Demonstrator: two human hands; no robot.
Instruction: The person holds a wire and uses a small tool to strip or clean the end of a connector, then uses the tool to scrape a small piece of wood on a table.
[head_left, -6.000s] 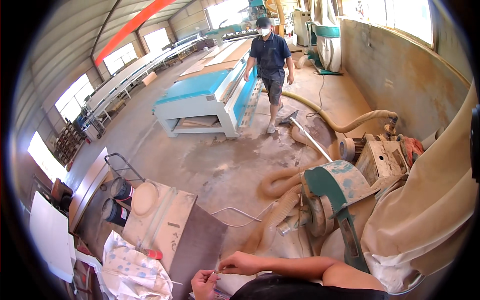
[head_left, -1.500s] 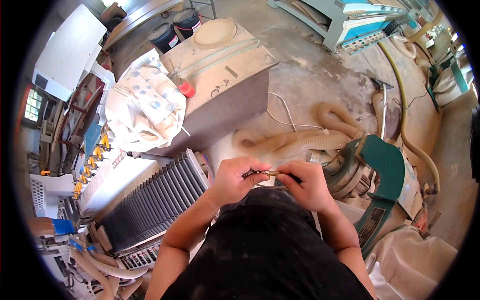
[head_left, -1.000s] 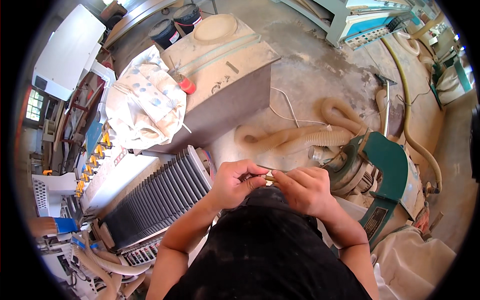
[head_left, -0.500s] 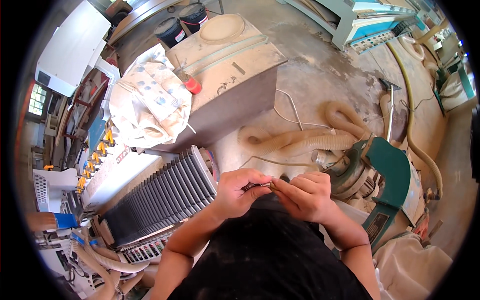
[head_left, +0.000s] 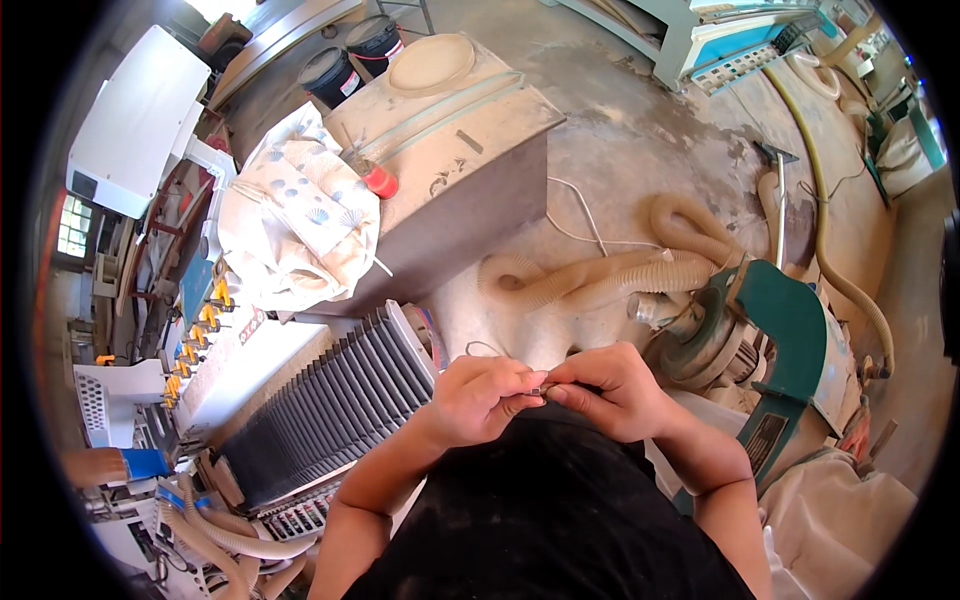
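Note:
Close in front of my body, my left hand and my right hand meet at the fingertips. Both are closed in a pinch on a small, dark, metallic-looking piece. It is mostly covered by the fingers, and its kind is too small to make out. Just beyond my left knuckles a thin cord or wire makes a small loop; whether it joins the piece does not show.
A dusty box-like bench carries a crumpled white cloth and a red container. Black ribbed bellows lie to the left. On the right stand a green machine and thick dusty hoses on the floor.
My fingers have shifted their pinch on the small piece, my right thumb now showing along it. The cord beyond my hands has changed shape to a small loop. My view has tilted slightly.

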